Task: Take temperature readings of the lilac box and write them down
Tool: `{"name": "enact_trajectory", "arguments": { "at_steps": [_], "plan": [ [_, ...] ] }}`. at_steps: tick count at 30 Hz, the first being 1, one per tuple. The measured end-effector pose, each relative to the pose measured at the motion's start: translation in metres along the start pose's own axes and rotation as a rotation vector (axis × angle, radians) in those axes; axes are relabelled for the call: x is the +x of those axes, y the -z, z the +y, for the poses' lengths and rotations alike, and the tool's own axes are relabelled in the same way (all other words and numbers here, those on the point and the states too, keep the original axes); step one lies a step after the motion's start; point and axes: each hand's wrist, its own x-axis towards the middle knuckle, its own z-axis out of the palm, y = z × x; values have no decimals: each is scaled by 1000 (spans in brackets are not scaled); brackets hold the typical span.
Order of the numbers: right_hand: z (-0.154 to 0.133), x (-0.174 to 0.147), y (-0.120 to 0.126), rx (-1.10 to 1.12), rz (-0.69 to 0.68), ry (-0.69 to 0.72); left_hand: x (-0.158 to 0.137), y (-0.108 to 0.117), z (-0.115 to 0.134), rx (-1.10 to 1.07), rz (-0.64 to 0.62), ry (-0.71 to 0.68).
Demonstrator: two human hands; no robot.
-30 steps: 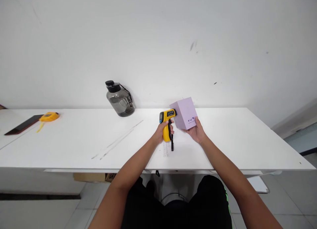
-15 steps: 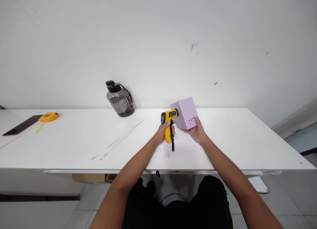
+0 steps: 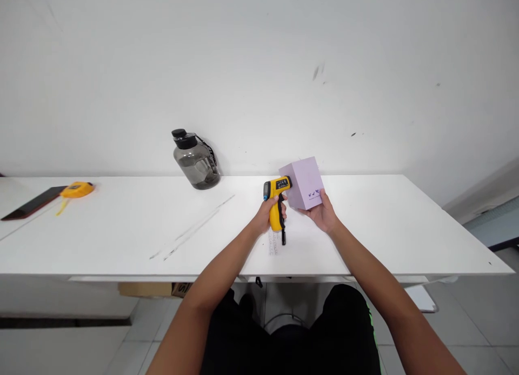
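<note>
My left hand [image 3: 265, 215] is wrapped round the handle of a yellow and black infrared thermometer [image 3: 276, 214], its small display facing me. The thermometer's nose points right, at the left side of a lilac box [image 3: 308, 180]; whether the two touch I cannot tell. My right hand [image 3: 324, 213] grips that box by its lower right corner, thumb on the front face near some dark printed marks and fingers underneath. The box is tilted. A short black strap hangs below the thermometer's handle.
On the white table [image 3: 377, 229], a grey translucent bottle [image 3: 197, 164] with a black cap stands by the wall. Far left lie a yellow tape measure [image 3: 78, 189] and a dark flat case [image 3: 34, 203]. Faint handwriting [image 3: 273, 244] shows below my left hand. A cardboard box [image 3: 145, 289] sits under the table.
The whole view has shifted slightly, with everything a little higher in the picture. Both hands keep their hold on the thermometer and the box, which have hardly moved against each other.
</note>
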Motion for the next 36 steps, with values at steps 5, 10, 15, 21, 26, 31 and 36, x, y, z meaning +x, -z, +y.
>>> {"name": "enact_trajectory", "arguments": {
  "at_steps": [5, 10, 15, 21, 26, 31, 36],
  "plan": [
    [-1, -1, -2, -3, 4, 1, 2, -1, -2, -17, 58, -8],
    [-1, -3, -4, -34, 5, 0, 1, -3, -1, -27, 58, -5],
    [-3, -6, -8, -82, -21, 7, -2, -6, 0, -40, 58, 2],
    [-2, -5, -7, -74, -20, 3, -2, -4, -1, -41, 65, 2],
    [0, -4, -4, -55, -26, 9, -2, -3, 0, -65, 34, 19],
    [0, -4, -4, -55, -16, 9, -1, -1, 2, -72, 34, 28],
    [-1, -4, -5, -72, -10, 5, 1, -1, 0, -61, 27, 18]
  ]
}}
